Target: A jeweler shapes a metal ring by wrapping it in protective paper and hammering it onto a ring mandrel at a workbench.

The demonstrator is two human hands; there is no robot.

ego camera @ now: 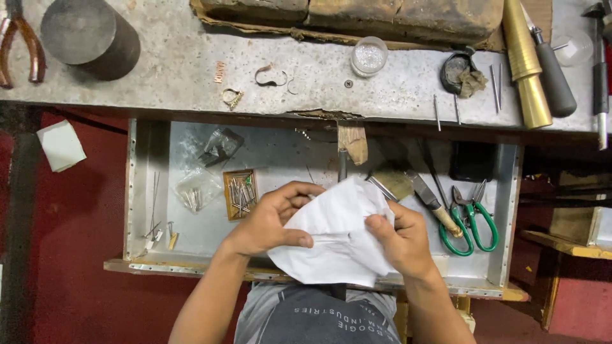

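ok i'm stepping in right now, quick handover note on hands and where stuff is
Left hand: grips the left edge of the white paper, thumb on top.
Right hand: pinches the paper's right side.
The paper is held, partly folded, over the open metal drawer.
In the drawer: small box of pins left of the hands, green-handled scissors to the right.
Done: paper is creased in places.
Left: whatever it wraps cannot be seen, so check inside.

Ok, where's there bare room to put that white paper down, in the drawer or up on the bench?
Bare bench top lies between the dark metal cylinder and the small metal scraps. In the drawer, there is bare floor below the plastic bags. Its right side is crowded by green-handled scissors and files.
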